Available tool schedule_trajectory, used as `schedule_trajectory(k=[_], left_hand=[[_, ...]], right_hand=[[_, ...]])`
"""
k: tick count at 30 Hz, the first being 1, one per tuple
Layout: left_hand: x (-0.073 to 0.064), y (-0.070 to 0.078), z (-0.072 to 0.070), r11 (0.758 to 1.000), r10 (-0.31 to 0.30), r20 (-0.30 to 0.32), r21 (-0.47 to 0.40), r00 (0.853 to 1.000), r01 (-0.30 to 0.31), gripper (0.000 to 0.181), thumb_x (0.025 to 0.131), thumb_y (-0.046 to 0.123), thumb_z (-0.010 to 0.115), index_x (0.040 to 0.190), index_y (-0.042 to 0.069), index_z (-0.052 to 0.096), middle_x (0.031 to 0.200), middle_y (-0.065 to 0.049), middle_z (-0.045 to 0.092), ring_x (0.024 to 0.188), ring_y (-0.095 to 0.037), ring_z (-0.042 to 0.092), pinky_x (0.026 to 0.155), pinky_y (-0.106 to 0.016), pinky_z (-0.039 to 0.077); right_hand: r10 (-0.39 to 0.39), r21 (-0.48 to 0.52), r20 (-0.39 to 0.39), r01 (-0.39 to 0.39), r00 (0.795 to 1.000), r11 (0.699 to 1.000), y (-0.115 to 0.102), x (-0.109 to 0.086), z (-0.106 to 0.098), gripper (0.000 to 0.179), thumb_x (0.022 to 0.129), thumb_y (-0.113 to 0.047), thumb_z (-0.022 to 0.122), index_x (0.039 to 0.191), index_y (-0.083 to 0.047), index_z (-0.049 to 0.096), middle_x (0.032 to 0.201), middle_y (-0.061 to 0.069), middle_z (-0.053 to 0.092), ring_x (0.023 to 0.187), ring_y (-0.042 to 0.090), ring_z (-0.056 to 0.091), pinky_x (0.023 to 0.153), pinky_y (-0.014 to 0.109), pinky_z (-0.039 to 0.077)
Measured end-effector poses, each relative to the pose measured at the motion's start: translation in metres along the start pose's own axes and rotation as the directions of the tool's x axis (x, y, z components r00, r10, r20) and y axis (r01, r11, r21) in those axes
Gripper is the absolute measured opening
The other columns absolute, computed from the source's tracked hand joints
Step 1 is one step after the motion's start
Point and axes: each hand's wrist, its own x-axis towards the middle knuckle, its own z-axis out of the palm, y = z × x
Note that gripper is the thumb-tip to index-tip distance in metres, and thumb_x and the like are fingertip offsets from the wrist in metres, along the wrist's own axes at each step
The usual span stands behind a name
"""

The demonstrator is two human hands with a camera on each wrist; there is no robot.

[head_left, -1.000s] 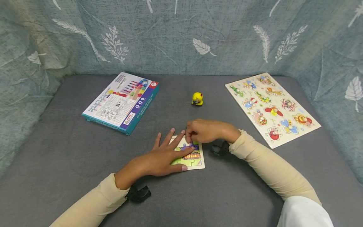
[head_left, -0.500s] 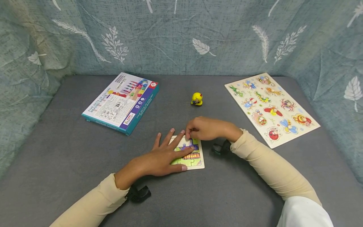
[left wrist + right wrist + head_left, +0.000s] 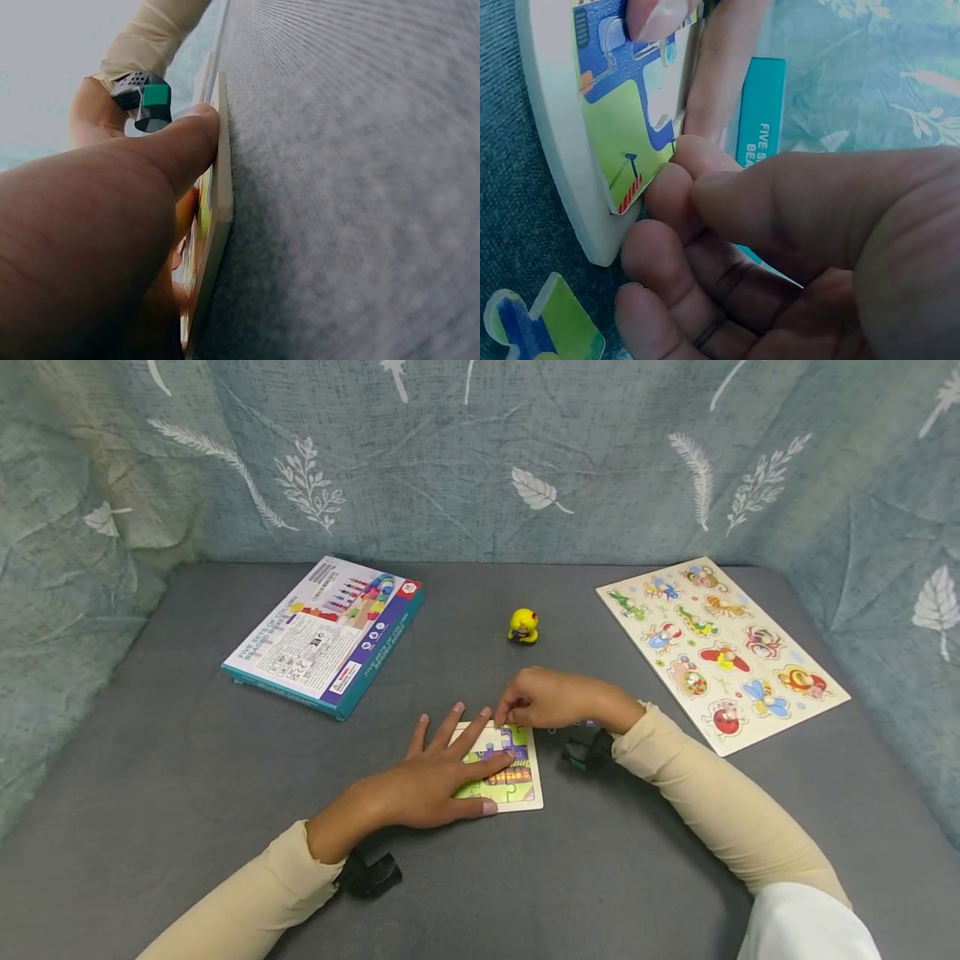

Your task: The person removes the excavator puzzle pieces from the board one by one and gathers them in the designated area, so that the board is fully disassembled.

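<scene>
A small jigsaw puzzle in a pale wooden tray lies on the table. My left hand rests on it, fingers spread; in the left wrist view the thumb lies along the tray's edge. My right hand is at the far edge of the puzzle with its fingers curled. In the right wrist view its thumb rests against the index finger, and fingertips touch the edge of a green and blue puzzle piece; whether they pinch it is hidden. Beside the tray lies a loose puzzle piece.
Farther back stand a bead toy box on the left and a yellow toy figure in the middle. An insect puzzle board lies on the right. A patterned curtain hangs behind the grey table.
The right hand has shifted slightly away toward the puzzle's far edge, showing more of the puzzle's upper part. Small bits now show beside its wrist. The left hand stays on the puzzle.
</scene>
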Motion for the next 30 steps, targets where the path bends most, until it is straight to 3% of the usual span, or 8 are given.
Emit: schedule_trajectory(k=[11, 30], left_hand=[[-0.0002, -0.0006, 0.0005, 1.000, 0.002, 0.000, 0.007, 1.000, -0.002, 0.064, 0.097, 0.055, 0.049, 0.153, 0.034, 0.029, 0.162, -0.008, -0.008, 0.142, -0.034, -0.022, 0.104, -0.065, -0.014], [0.0002, -0.0001, 0.0003, 1.000, 0.013, -0.007, 0.015, 1.000, -0.013, 0.063, 0.097, 0.054, 0.050, 0.153, 0.033, 0.032, 0.162, -0.010, -0.004, 0.143, -0.037, -0.020, 0.103, -0.067, -0.012]], right_hand=[[-0.018, 0.011, 0.035, 0.017, 0.999, 1.000, 0.0001, -0.0046, -0.0021, 0.019, 0.090, 0.003, 0.058, 0.101, -0.004, 0.071, 0.091, 0.001, 0.066, 0.077, 0.008, 0.058, 0.070, 0.026, 0.049], [-0.031, 0.057, 0.025, 0.030, 0.999, 0.998, 0.0032, -0.0057, -0.0007, 0.022, 0.089, 0.006, 0.057, 0.102, -0.003, 0.072, 0.087, 0.000, 0.066, 0.070, 0.008, 0.054, 0.065, 0.025, 0.046]])
